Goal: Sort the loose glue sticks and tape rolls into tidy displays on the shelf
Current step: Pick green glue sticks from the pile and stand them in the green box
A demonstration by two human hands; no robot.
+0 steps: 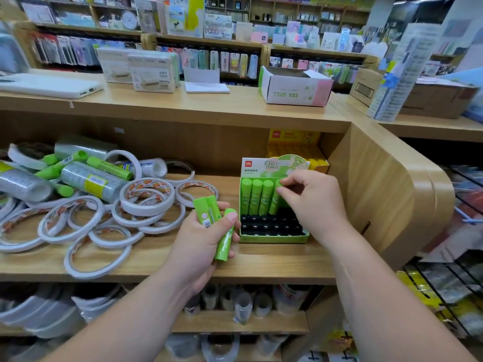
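Observation:
A green display box [271, 239] stands on the wooden shelf [162, 265], with three green glue sticks [256, 195] upright in its back row. My right hand [311, 202] pinches the top of a fourth glue stick [275, 202] standing beside them. My left hand [201, 244] grips three more green glue sticks [224, 240] just left of the box. A heap of white double-sided tape rolls [109, 218] lies on the shelf's left half, with clear tape packs [91, 180] and loose glue sticks [109, 167] behind it.
A yellow box [295, 150] stands behind the green one by the shelf's right wall. On the counter above sit a white "SEA GULL" carton [292, 87], white boxes [151, 71] and a cardboard box [418, 97]. The lower shelf holds more tape rolls [243, 304].

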